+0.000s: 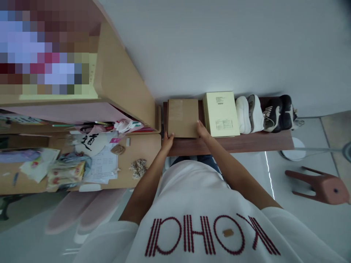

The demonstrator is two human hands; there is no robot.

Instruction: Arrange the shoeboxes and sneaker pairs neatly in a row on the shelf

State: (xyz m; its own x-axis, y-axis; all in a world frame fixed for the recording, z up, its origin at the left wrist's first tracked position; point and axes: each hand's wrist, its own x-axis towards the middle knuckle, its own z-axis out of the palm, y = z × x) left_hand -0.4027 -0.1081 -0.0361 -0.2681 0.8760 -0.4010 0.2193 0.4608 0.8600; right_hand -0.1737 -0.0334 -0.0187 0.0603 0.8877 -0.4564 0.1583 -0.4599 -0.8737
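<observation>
Box (pixel 182 117) — under L hand (pixel 167 142), R hand (pixel 203 130)

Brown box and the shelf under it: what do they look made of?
The brown box looks like matte kraft cardboard, going by its plain, dull tan surface. The shelf looks like reddish-brown wood or laminate with a smooth low sheen; the view can't settle which.

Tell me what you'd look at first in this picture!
First you'd see two hands, the left hand and right hand, in the middle, touching a brown cardboard box on a dark wooden shelf. Next to it on the right are a pale yellow box and a row of shoes. At the bottom, red letters stand out on a white shirt.
</observation>
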